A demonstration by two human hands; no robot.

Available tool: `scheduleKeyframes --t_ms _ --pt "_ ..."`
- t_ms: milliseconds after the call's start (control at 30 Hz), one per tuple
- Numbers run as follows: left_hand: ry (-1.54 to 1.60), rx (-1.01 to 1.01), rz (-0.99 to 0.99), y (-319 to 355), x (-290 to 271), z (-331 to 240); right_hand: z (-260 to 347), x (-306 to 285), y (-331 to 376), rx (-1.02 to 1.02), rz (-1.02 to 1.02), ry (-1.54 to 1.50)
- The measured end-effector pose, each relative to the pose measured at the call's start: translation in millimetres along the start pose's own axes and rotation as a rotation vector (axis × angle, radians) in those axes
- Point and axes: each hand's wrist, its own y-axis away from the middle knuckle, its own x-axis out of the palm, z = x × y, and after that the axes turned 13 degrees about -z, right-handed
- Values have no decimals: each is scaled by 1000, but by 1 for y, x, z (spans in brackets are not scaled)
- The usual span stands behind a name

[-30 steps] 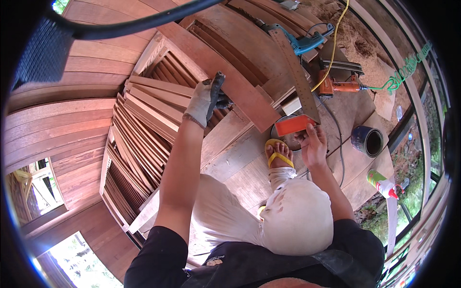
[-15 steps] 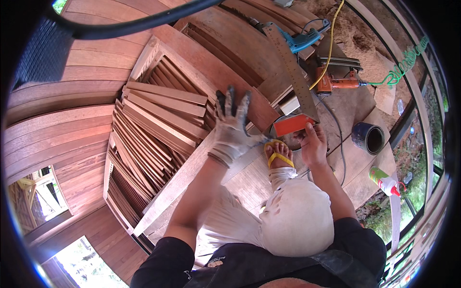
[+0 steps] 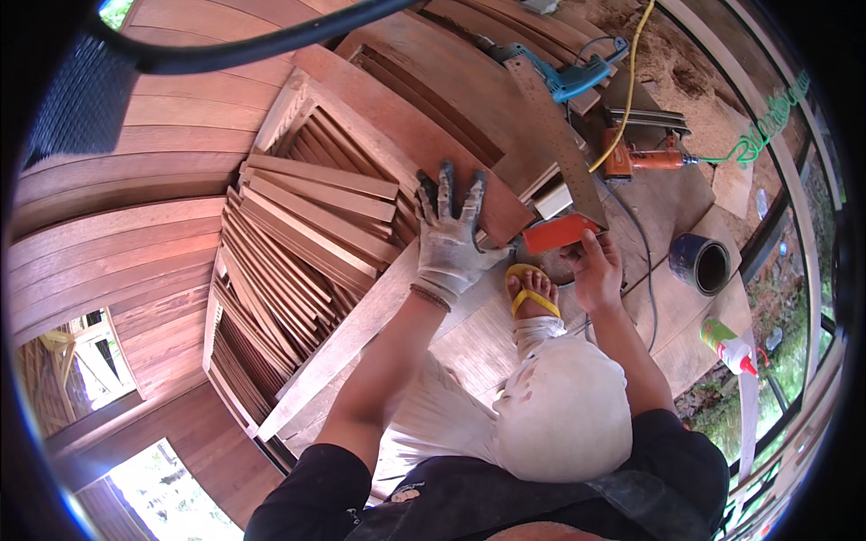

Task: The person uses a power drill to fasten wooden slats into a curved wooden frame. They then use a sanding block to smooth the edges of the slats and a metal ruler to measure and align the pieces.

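My left hand (image 3: pixel 449 236), in a grey work glove with dark-stained fingertips, lies with fingers spread on the corner of a wooden frame (image 3: pixel 397 140). Its fingertips touch the reddish board of that frame. Between thumb and fingers, my bare right hand (image 3: pixel 598 270) pinches a flat orange rectangular piece (image 3: pixel 552 233), which looks like a plastic putty spreader. The orange piece is held level near the frame's end, above a round container that is mostly hidden behind it. Inside the frame lie many loose thin wooden slats (image 3: pixel 298 243).
A teal power drill (image 3: pixel 577 79) and a perforated metal bar (image 3: pixel 559 135) lie beyond my right hand. Nearby are an orange air tool (image 3: pixel 645 160) with a green coiled hose, a dark open can (image 3: pixel 700 264) and a glue bottle (image 3: pixel 729 346). My sandalled foot (image 3: pixel 534 290) stands close by.
The whole view has shifted slightly to the right. My left hand has slid a little rightward along the frame; the right hand keeps its hold on the orange piece.
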Motion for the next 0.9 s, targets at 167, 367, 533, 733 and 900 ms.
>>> scheduleKeyframes --t_ms 167,367,533,733,900 --pt "7 23 8 0 4 6 5 3 2 -8 11 -19" --pt "9 14 -39 0 4 2 3 -2 -1 -34 21 5" --pt "20 20 -55 -1 1 0 8 1 2 -22 19 -13" --pt "175 95 77 -53 -47 29 12 2 -3 6 0 -29" --pt "-298 363 310 -128 -50 70 -4 -6 -36 86 86 -47"
